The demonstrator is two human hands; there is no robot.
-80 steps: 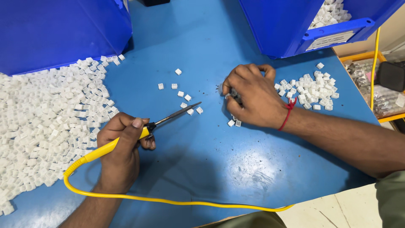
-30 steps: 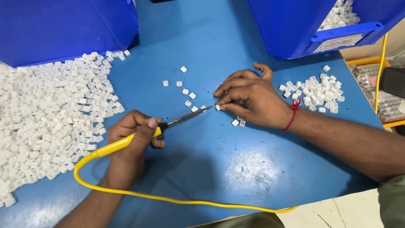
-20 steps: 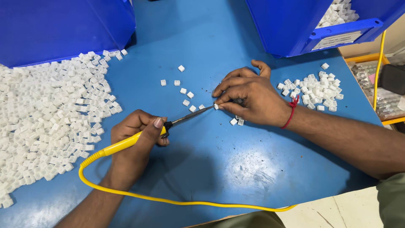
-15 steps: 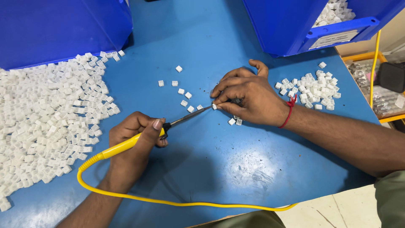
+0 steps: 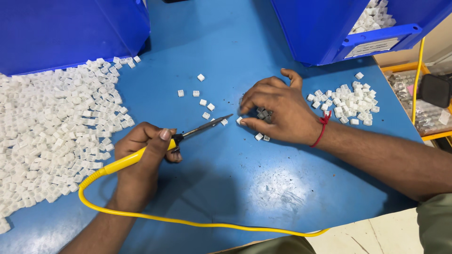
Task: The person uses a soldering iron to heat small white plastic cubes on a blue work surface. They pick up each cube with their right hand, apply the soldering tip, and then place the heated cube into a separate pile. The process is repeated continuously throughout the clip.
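My left hand (image 5: pixel 141 160) grips the yellow handle of a soldering iron (image 5: pixel 155 149); its dark metal tip points right toward a small white plastic cube (image 5: pixel 239 120). My right hand (image 5: pixel 280 110) rests on the blue table (image 5: pixel 245 183), fingers curled over a few small grey and white cubes (image 5: pixel 262 114), with the fingertips pinching the white cube near the iron's tip. A red thread is tied around the right wrist.
A big heap of white cubes (image 5: pixel 47 131) covers the left side. A smaller heap (image 5: pixel 348 101) lies right of my right hand. Loose cubes (image 5: pixel 200 96) are scattered mid-table. Blue bins (image 5: pixel 70 28) (image 5: pixel 339 28) stand at the back. The iron's yellow cord (image 5: pixel 197 222) loops along the front edge.
The iron's tip moved right, from the scattered cubes up to my right hand's fingertips, then drew back slightly. My right hand stayed over its small cluster of cubes.
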